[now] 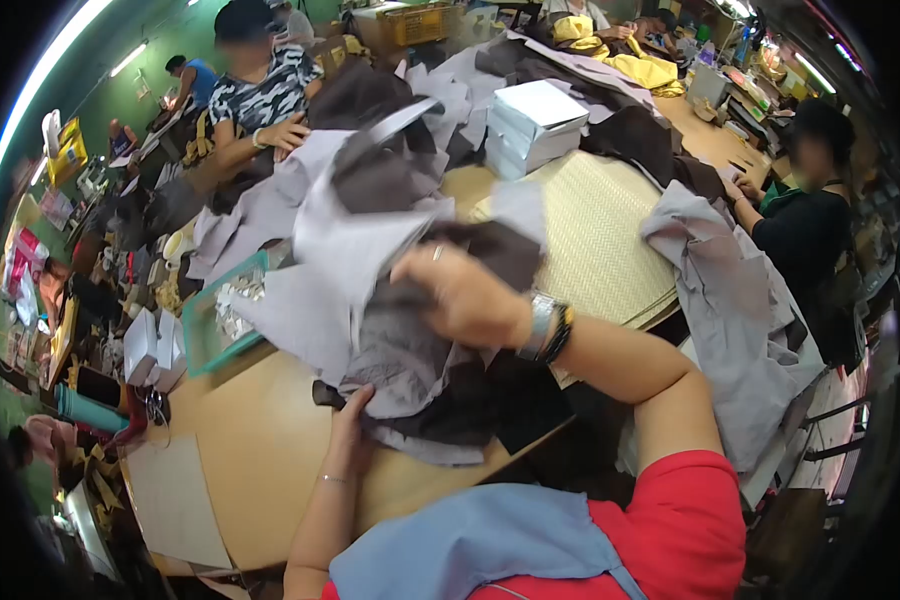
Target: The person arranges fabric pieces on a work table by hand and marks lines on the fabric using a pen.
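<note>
A heap of grey and dark cloth lies in front of me on the table, its upper folds smeared by motion. My left hand grips the lower left edge of this cloth, thumb on top, the other fingers mostly hidden beneath. Over the middle of the heap, my right hand is blurred, its fingers curled around a raised part of the grey cloth. A ring and wristbands show on that arm. Just left of the cloth stands a teal-rimmed tray with small pale pieces in it.
A white box stack stands behind the heap, beside woven-textured sheets. More grey cloth hangs at the right. One person handles cloth across the table; another sits at the right. White boxes stand left.
</note>
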Available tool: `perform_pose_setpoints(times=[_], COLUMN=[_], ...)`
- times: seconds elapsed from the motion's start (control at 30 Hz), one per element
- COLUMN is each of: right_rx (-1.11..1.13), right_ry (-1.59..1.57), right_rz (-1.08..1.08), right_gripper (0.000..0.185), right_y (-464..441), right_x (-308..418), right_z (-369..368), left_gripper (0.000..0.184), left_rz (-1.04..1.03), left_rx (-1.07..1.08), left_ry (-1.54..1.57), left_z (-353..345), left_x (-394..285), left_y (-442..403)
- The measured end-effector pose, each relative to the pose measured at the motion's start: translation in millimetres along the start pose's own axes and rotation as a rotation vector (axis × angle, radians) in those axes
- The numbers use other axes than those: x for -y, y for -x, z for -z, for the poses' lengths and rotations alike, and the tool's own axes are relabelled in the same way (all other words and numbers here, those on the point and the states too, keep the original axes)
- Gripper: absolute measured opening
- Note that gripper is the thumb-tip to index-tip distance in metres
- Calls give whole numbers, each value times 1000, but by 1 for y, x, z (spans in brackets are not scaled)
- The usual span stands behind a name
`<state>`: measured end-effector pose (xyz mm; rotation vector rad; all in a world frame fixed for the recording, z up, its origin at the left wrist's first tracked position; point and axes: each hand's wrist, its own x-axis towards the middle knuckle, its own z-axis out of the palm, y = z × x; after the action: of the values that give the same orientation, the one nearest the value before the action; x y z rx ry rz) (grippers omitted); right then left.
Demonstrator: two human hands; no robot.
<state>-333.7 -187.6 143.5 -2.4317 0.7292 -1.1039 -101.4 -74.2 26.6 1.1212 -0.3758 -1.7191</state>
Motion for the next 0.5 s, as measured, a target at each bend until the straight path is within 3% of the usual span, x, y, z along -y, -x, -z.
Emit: perform_pose_setpoints(times=[0.07, 0.13, 0.2, 0.23, 0.3, 0.43, 0.5], right_rx=[235, 486, 505, 533, 491, 408, 312], right_ry=[79, 151, 252, 253, 147, 111, 70], right_rz=[-9, 4, 69, 66, -4, -14, 51], right_gripper=[41, 43, 51, 56, 63, 74, 68], right_y=[26, 53, 70, 73, 78, 71, 64], right_x=[-1, -11, -11, -7, -4, 17, 23], right_z=[-42, -72, -82, -80, -78, -67, -56], left_gripper=[49, 45, 44, 56, 63, 59, 61], left_rz=[22, -5, -38, -95, -129, -158, -140], left_rx=[110, 68, -69, -55, -46, -166, -181], left_ry=[74, 76, -20, -63, -132, -198, -205], left_z=[14, 28, 26, 37, 60, 31, 30], left_x=[9, 19, 18, 24, 38, 23, 22], left_y=[-3, -11, -8, -16, -34, -11, -9])
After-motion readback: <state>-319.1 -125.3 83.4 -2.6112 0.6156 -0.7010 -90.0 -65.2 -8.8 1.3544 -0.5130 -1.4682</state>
